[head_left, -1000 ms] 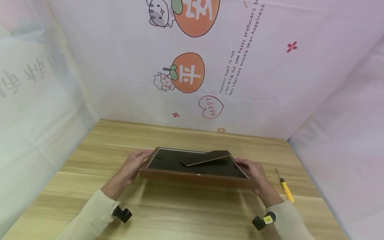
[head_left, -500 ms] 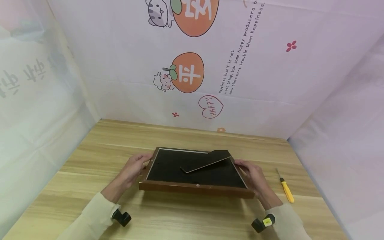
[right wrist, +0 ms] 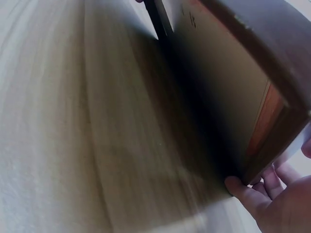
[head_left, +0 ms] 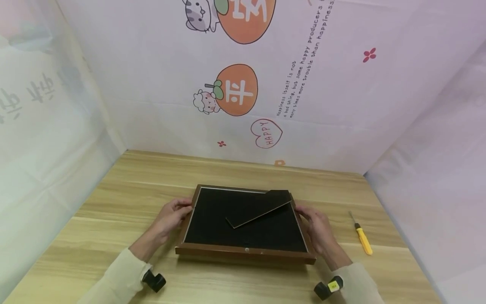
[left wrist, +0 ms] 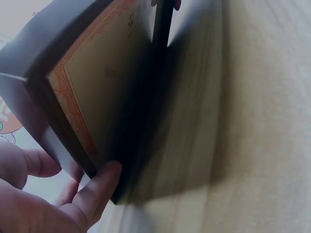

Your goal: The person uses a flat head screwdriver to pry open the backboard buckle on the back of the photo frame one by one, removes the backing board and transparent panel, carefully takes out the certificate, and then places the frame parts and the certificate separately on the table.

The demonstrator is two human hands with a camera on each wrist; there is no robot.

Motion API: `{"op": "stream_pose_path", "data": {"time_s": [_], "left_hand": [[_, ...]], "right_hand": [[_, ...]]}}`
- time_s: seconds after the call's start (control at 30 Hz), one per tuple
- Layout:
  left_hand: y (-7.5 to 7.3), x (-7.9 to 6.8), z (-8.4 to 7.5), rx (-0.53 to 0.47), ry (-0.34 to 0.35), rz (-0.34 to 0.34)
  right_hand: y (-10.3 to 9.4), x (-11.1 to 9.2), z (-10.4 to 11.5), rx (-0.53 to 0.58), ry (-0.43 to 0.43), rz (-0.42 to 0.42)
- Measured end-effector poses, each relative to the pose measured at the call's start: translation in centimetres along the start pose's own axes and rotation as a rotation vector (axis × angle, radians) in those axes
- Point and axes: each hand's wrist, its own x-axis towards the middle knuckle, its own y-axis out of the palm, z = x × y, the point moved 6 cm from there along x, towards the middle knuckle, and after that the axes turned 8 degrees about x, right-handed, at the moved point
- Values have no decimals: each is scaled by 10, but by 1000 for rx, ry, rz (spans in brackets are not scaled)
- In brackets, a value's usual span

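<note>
A brown picture frame (head_left: 212, 249) lies back side up, its black backing board (head_left: 212, 211) facing the head camera. On that board a black easel stand (head_left: 262, 209) sticks up at a slant. My left hand (head_left: 167, 219) grips the frame's left side, and my right hand (head_left: 319, 230) grips the right side. In the left wrist view the frame's near edge is raised off the table, and a cream sheet (left wrist: 97, 82) with a red-orange patterned border faces down inside it. The right wrist view shows my right thumb and fingers around the frame's edge.
A screwdriver (head_left: 363, 240) with a yellow handle lies on the wooden table (head_left: 152, 173), right of my right hand. Pale printed cloth (head_left: 322, 139) hangs behind the table, with more sheeting along both sides. A small black camera sits on each wrist.
The frame's near edge has swung down toward me, so more of the black back shows. Both hands keep their grip; the right hand has shifted slightly down and left. The screwdriver stays put.
</note>
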Motion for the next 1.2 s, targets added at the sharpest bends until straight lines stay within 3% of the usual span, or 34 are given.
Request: {"op": "stream_pose_path", "data": {"time_s": [0.83, 1.2], "left_hand": [[7, 2, 16, -10, 3, -50], [4, 3, 16, 70, -14, -50]], "right_hand": [[2, -1, -21, 73, -2, -108], [2, 1, -25, -20, 25, -105]]}}
